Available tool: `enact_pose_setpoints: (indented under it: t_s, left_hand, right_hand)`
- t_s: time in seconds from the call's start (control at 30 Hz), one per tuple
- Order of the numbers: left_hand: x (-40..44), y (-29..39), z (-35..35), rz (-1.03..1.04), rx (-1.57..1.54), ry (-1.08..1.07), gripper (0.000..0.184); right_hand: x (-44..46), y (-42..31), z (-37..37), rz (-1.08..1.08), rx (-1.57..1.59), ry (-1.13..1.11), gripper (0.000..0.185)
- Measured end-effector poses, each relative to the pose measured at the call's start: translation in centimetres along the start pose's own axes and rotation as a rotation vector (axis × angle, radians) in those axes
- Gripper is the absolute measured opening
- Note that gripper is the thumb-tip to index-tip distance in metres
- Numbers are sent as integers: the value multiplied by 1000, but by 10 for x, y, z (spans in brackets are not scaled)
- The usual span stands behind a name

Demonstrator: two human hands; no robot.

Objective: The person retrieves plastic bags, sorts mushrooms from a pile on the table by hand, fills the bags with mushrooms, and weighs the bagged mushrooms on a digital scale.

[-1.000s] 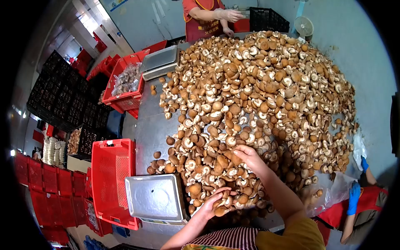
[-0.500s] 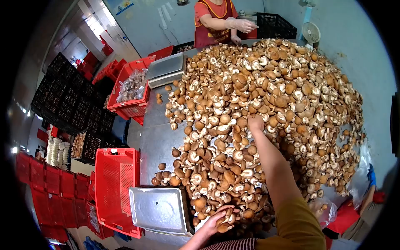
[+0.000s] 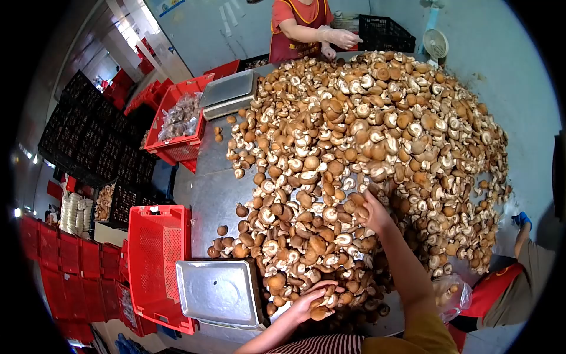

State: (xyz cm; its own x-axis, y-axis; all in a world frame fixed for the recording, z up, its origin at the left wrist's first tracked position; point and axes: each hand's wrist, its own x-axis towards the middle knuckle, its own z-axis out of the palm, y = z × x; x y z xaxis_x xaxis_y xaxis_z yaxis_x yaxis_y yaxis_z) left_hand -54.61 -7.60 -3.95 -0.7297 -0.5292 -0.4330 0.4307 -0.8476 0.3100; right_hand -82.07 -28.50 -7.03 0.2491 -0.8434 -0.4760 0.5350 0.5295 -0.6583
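Cradling a few mushrooms (image 3: 321,311) in half-curled fingers, a worker's left hand (image 3: 306,304) rests at the near side of a broad heap (image 3: 424,124) of brown-capped mushrooms spread over a metal table (image 3: 212,177). The right hand (image 3: 375,212), partly open, reaches farther into the heap, its fingertips against the caps; whether it grips one cannot be told. Just left of the left hand stands a scale (image 3: 215,289) with a bare metal pan, beside a red crate (image 3: 156,251). A second scale (image 3: 228,87) sits at the heap's far left, next to another red crate (image 3: 184,146) holding bagged mushrooms (image 3: 181,115). Across the table, a co-worker (image 3: 298,35) in a dark red apron extends a gloved hand (image 3: 341,38) near a white fan (image 3: 435,44), while at right a blue glove (image 3: 522,220) shows above a clear plastic bag (image 3: 453,304)
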Motion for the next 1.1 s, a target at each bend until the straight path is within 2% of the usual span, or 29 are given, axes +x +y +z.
enact_pose_setpoints:
  t_s: [0.03,0.1,0.13,0.17,0.23,0.27,0.33,0.47,0.6,0.67,0.7,0.77,0.83,0.9,0.97,1.03,1.07,1.1]
  left_hand:
    - [-1,1,5,-13,-17,-5,51]
    - [-5,5,14,2,0,16,49]
    - [-7,4,12,17,-5,26,49]
    - [-10,2,10,33,-11,38,49]
    - [-16,1,2,37,-18,70,50]
    - [-18,0,-1,46,-31,82,51]
    - [-21,-3,-7,62,-56,82,54]
    - [-22,-5,-10,45,-28,111,57]
    - [-22,-2,-2,64,-10,64,58]
    - [-26,-1,-2,93,3,48,58]
    - [-27,-3,-5,102,-3,50,58]
    - [-32,-4,-3,121,28,92,59]
    - [-36,-7,0,143,28,87,58]
    - [-37,-12,-1,147,19,61,58]
    - [-40,-19,12,67,-67,76,58]
    - [-40,-33,14,-83,-85,163,58]
    - [-38,-49,1,-163,-15,253,60]
    - [-35,-65,-8,-219,-25,218,57]
  right_hand:
    - [10,-3,-3,63,37,-65,62]
    - [12,-28,44,-90,-566,120,64]
    - [44,-20,34,-125,-710,82,66]
    - [50,-28,48,-124,-710,76,66]
    - [67,-37,82,-93,-1280,341,56]
    - [78,-38,92,-93,-1279,337,56]
    - [101,-34,104,-81,-1536,469,47]
    - [144,-20,99,-127,-1654,514,32]
    - [133,-19,91,-170,-1588,571,31]
    - [98,-24,102,-278,-1394,548,32]
    - [92,-16,94,-304,-1297,439,33]
    - [51,-10,96,-261,-835,104,25]
    - [-16,-1,102,-211,-741,-16,20]
    - [-90,21,92,-159,-664,-189,26]
    - [-161,55,85,-170,-682,-194,26]
    - [-208,97,60,-53,-690,-283,25]
    - [-228,119,51,-32,-632,-258,26]
    - [-246,142,42,-17,-572,-227,27]
